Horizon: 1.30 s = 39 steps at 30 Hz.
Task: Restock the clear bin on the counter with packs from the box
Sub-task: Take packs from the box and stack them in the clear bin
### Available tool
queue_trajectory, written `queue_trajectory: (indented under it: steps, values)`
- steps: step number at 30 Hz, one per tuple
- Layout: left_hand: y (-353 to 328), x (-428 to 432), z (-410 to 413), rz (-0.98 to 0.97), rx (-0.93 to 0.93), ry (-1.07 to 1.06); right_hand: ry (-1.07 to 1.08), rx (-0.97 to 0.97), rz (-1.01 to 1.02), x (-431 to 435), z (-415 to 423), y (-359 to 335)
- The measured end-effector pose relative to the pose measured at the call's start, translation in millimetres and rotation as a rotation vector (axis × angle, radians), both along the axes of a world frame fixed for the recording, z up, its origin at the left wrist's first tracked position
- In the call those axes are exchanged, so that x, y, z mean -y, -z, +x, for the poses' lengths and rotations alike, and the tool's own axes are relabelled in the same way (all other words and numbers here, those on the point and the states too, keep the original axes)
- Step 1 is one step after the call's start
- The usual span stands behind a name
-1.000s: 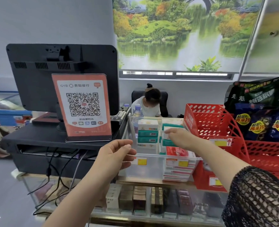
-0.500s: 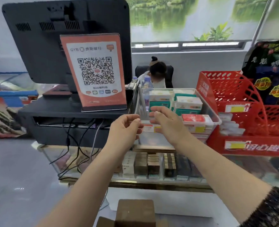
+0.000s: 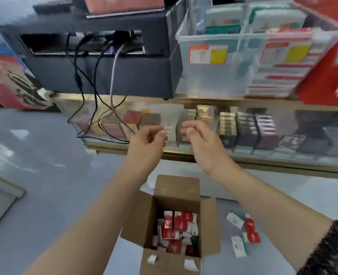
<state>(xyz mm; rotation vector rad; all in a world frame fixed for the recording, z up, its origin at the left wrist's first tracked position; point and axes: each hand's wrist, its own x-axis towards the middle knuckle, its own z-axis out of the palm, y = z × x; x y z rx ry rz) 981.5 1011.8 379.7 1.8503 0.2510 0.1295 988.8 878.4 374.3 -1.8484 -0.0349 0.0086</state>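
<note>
The clear bin (image 3: 219,80) stands on the glass counter at the upper right, with stacked white, green and red packs inside it. An open cardboard box (image 3: 160,217) sits on the floor below, holding several red and white packs (image 3: 179,229). My left hand (image 3: 147,141) and my right hand (image 3: 200,140) hover side by side in front of the counter, below the bin and above the box. Both have loosely curled fingers and hold nothing.
A few loose packs (image 3: 243,233) lie on the floor right of the box. A black register stand (image 3: 104,74) with dangling cables sits left of the bin. Red baskets (image 3: 326,76) are at the right. The glass case (image 3: 243,132) displays boxed goods.
Both hands have left the bin's front rim and come down in front of the glass case. The view has tilted down, so the box on the floor now shows.
</note>
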Motion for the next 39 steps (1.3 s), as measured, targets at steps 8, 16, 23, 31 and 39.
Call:
queue_trajectory:
  steps: [8,16,23,31,39]
  values:
    - [180.3,6.5,-31.4,0.089,-0.092,0.033,-0.031,-0.109,-0.075,-13.0,-28.8,185.6]
    - [374.6,-4.4,-21.5,0.168,-0.211,0.087,-0.014,-0.233,-0.101,-31.6,-30.1,365.4]
    - [505.1,-16.3,3.4,0.325,-0.357,0.119,0.036,-0.364,-0.122,-46.6,-17.4,482.6]
    - [606.6,-24.0,42.8,0.506,-0.704,0.251,0.000,-0.427,-0.218,-46.6,-1.6,546.7]
    - [673.6,-34.7,67.1,0.518,-0.954,0.301,-0.024,-0.464,-0.273,-50.3,12.2,573.4]
